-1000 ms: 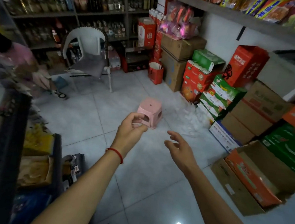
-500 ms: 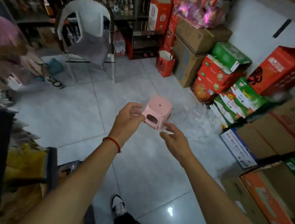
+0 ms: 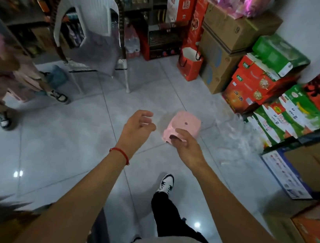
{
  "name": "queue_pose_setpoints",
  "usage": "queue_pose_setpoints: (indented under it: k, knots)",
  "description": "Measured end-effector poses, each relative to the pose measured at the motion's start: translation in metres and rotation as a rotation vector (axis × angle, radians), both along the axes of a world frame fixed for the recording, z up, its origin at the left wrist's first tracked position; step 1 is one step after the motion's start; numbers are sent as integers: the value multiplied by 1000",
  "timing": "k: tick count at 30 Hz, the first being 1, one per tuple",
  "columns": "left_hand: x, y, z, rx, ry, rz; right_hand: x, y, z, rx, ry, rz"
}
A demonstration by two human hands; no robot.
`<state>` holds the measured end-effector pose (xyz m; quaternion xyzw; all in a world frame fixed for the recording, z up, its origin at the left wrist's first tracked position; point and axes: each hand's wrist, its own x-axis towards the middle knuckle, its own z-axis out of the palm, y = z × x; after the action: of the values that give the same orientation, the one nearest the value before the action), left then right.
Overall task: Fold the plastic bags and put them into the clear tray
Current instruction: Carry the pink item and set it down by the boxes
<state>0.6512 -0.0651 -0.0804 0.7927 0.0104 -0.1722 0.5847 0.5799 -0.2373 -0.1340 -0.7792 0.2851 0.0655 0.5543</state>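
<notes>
Now my two empty hands, left (image 3: 137,131) and right (image 3: 186,147), hang loosely open above one small pink plastic stool (image 3: 182,126), beside one heap of clear plastic bags (image 3: 236,139) on the grey tiled floor (image 3: 67,142).

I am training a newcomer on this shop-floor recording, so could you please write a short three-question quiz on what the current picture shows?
1. True or false: the left hand is gripping a plastic bag.
2. Multiple choice: the pile of clear plastic bags lies on the floor A) under the white chair, B) between the pink stool and the stacked cartons, C) on top of the stool.
3. Fill in: the right hand shows in front of the pink ____.

Key: 1. False; both hands are open and hold nothing. 2. B. 3. stool.
</notes>
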Motion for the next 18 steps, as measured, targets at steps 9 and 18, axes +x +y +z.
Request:
queue_pose_setpoints:
  k: [9,18]
  knots:
    - [152,-100,3,162,1,-98,153,-94,-12,7,-9,47]
    - [297,-220,1,158,-90,-289,226,-213,-29,-136,71,-118]
